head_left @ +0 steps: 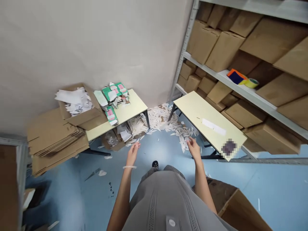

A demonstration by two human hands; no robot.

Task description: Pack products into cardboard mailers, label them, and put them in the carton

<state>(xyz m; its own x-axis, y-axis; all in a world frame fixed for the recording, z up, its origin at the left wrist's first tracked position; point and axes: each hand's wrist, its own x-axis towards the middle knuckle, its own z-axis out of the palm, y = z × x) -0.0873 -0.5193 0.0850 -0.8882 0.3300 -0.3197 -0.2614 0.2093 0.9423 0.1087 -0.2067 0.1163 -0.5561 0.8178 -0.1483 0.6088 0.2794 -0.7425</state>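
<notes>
My left hand (133,153) hangs over the blue floor, its fingers loosely bent and nothing visible in them. A pale band (129,166) circles that wrist. It is nearest the left table (138,102), without touching it. My right hand (194,150) is held in front of me at about the same height, thumb and fingers apart, with nothing in it. Beside it stands the right table (192,104), bearing a white paper strip (213,126) and a dark pixelated item (229,147).
An open carton of white paper (77,99), green-and-pink boxes (113,93) and flattened cardboard (53,128) occupy the left side. Paper scraps (161,117) cover the floor between the tables. Shelves of cartons (223,51) rise at right; an open box (231,199) stands beside my right arm.
</notes>
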